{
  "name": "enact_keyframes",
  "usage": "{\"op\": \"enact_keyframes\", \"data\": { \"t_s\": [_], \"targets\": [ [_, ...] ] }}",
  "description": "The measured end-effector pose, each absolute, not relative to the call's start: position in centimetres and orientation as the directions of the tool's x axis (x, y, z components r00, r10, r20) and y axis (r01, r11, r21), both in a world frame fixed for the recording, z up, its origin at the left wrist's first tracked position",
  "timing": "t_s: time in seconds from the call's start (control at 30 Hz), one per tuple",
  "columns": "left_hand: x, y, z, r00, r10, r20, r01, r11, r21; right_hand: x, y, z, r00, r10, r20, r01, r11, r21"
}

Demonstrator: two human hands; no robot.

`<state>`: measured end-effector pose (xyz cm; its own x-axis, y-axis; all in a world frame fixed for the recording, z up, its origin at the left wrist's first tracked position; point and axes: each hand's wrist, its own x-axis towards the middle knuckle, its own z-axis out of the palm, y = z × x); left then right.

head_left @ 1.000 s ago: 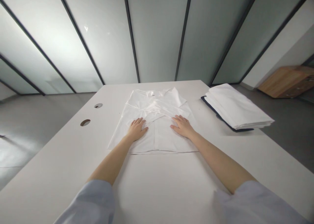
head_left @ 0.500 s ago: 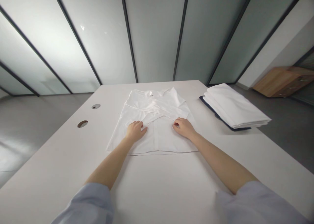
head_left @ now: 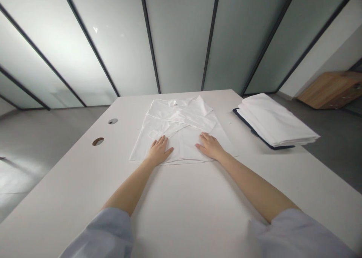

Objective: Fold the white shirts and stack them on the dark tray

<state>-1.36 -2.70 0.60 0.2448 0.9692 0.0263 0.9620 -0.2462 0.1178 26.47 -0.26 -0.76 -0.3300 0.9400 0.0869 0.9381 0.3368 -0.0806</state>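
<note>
Fingers (head_left: 161,140) of both hands flat, spread. Left hand (head_left: 160,151) and right hand (head_left: 209,147) press the folded white cotton shirt (head_left: 181,128). No writing legible.

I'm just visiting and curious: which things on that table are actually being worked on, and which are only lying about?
In hand:
- white shirt, spread on the table
- left hand, flat on its near part
- right hand, flat beside it

Lying about:
- stack of folded white cloth on a dark board, to the right
- two round holes in the white table
- wooden cabinet
</note>
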Motion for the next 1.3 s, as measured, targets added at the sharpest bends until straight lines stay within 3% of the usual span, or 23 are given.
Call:
{"op": "enact_keyframes", "data": {
  "t_s": [0.3, 0.67, 0.83, 1.0, 1.3],
  "targets": [
    [-1.4, -2.4, 0.6, 0.392, 0.897, 0.204, 0.88, -0.431, 0.202, 27.1, -0.2, -0.4, -0.502, 0.836, 0.223, 0.805, 0.546, -0.234],
    [-0.9, -4.1, 1.8, 0.552, 0.825, 0.121, 0.799, -0.565, 0.205, 26.1, -1.9, 1.2, -0.565, 0.805, 0.18, 0.759, 0.593, -0.267],
    [-0.3, -4.5, 1.7, 0.629, 0.75, 0.206, 0.727, -0.661, 0.188, 25.2, -2.9, 1.4, -0.675, 0.693, 0.251, 0.623, 0.719, -0.308],
    [0.4, -4.4, 0.8, 0.672, 0.71, 0.21, 0.698, -0.702, 0.142, 24.3, -3.6, 1.5, -0.738, 0.622, 0.26, 0.56, 0.78, -0.278],
    [0.3, -4.3, 0.9, 0.644, 0.744, 0.179, 0.723, -0.668, 0.174, 25.0, -2.8, 1.1, -0.71, 0.674, 0.205, 0.642, 0.739, -0.205]
  ]
}}
